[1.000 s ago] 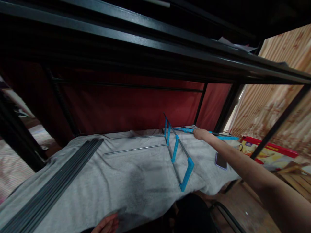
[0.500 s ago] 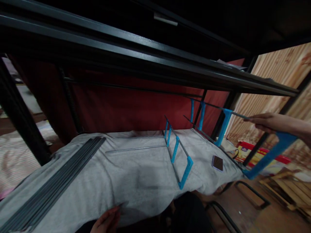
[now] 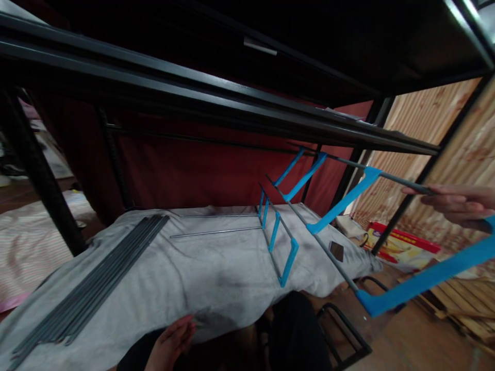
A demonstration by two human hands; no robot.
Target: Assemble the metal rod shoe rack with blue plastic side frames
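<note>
My right hand (image 3: 460, 203) is closed around the upper grey tube of a ladder-like rack frame (image 3: 340, 201) with blue plastic crosspieces (image 3: 429, 275). The frame is held up and tilted at the right, reaching over the bed's edge. A smaller, similar frame (image 3: 276, 234) with blue pieces stands on the grey sheet (image 3: 216, 268), near two thin loose rods (image 3: 216, 232). Low in the view, my left hand (image 3: 174, 340) is by my knee with its fingers stretched out loosely, and I see nothing held in it. At the left lies a bundle of grey tubes (image 3: 96, 278).
A black bunk frame (image 3: 232, 95) crosses overhead. On the sheet's right part lies a phone (image 3: 336, 251). Beyond it are a red and yellow box (image 3: 402, 242), a wooden pallet (image 3: 460, 299) and a black metal stool (image 3: 344, 335) on the floor.
The held frame has tilted, its lower tube swinging left and its near blue crosspiece turning flatter. My right hand has moved right. My left hand has shifted slightly, and the view has turned a little right.
</note>
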